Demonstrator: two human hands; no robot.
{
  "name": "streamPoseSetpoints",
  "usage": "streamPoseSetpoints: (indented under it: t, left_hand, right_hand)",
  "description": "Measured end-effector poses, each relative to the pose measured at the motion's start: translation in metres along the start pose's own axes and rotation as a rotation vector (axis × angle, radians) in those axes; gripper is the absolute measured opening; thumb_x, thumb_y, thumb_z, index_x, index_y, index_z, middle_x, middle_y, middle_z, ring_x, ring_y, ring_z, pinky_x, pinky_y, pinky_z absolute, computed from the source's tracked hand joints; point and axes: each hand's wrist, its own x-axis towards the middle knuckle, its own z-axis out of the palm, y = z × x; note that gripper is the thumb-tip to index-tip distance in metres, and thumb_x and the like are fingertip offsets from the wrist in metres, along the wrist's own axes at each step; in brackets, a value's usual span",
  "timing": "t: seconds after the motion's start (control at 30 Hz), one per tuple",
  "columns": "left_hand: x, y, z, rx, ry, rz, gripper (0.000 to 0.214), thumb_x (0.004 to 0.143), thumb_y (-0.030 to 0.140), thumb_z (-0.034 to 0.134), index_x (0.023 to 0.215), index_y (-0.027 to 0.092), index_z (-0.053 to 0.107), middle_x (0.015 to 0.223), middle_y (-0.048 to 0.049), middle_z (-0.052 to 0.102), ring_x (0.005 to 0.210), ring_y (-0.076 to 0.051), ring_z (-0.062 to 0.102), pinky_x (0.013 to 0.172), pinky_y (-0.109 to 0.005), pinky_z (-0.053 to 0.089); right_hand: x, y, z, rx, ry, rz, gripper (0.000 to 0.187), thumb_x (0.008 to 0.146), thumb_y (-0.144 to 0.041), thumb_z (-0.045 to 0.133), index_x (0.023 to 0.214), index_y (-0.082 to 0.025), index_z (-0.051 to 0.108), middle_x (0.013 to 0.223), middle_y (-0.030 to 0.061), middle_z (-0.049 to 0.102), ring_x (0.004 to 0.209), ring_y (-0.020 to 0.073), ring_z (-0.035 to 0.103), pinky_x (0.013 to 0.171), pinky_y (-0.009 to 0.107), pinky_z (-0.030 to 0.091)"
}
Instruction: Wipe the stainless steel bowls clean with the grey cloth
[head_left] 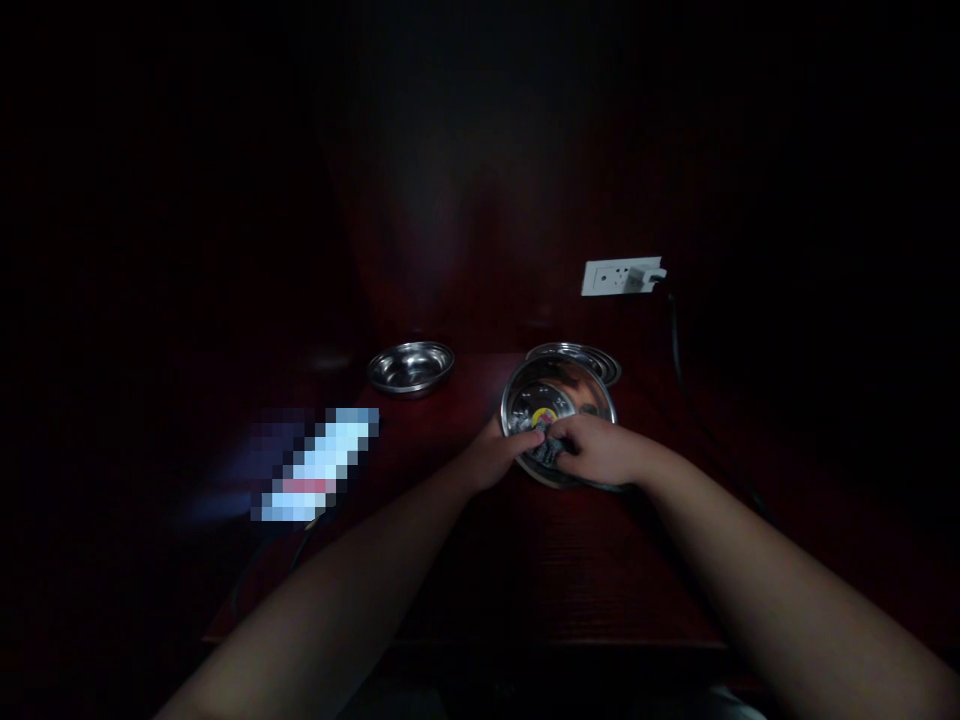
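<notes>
A shiny metal bowl [517, 395] is tilted so that its inside faces me. My left hand [499, 450] is closed on its lower left rim, the thumb over the inner wall and the other fingers hidden behind. My right hand [600, 447] reaches into the bowl from the right, thumb and fingers pinched together near the bottom. A greyish, textured patch shows by those fingertips; I cannot make out what it is. A round yellow and red sticker [543, 417] is on the bowl's inner bottom, just above my left thumb.
Another metal bowl [411, 368] stands at the back left of the dark red table [555, 590]. Stacked metal rims [600, 362] show behind the held bowl. A bright, pixelated screen [319, 470] lies left. A wall socket [619, 277] holds a plug; its cable [676, 345] runs down right.
</notes>
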Motion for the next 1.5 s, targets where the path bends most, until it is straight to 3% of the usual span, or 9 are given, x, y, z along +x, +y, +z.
streamPoseSetpoints:
  t: [0.2,0.5,1.5]
  left_hand:
    - [-0.001,0.0006,0.0004,0.007,0.005,-0.014,0.038,0.064,0.023,0.07,0.1,0.014,0.065,0.102,-0.0091,0.067,0.1,-0.025,0.058,0.094,-0.041,0.04]
    - [-0.0005,-0.0015,-0.0022,0.007,0.016,-0.044,0.043,0.066,0.023,0.069,0.107,0.013,0.062,0.104,-0.0098,0.067,0.1,-0.024,0.059,0.094,-0.042,0.04]
    - [-0.0019,0.0032,0.0026,-0.029,0.007,-0.043,0.041,0.065,0.022,0.071,0.105,0.013,0.062,0.104,-0.0099,0.066,0.103,-0.026,0.057,0.095,-0.043,0.039]
  right_hand:
    - [0.0009,0.0032,0.0013,0.033,-0.021,-0.003,0.013,0.07,-0.016,0.05,0.077,-0.016,0.06,0.076,0.005,0.065,0.066,0.0153,0.056,0.063,0.027,0.042]
    - [0.0008,0.0036,0.002,0.043,-0.027,-0.024,0.018,0.072,-0.018,0.05,0.086,-0.016,0.061,0.08,0.0061,0.066,0.069,0.0157,0.057,0.065,0.027,0.042]
    - [0.0014,0.0041,0.0011,0.016,-0.006,-0.024,0.013,0.071,-0.021,0.05,0.078,-0.015,0.059,0.073,0.005,0.061,0.063,0.0141,0.052,0.06,0.027,0.039]
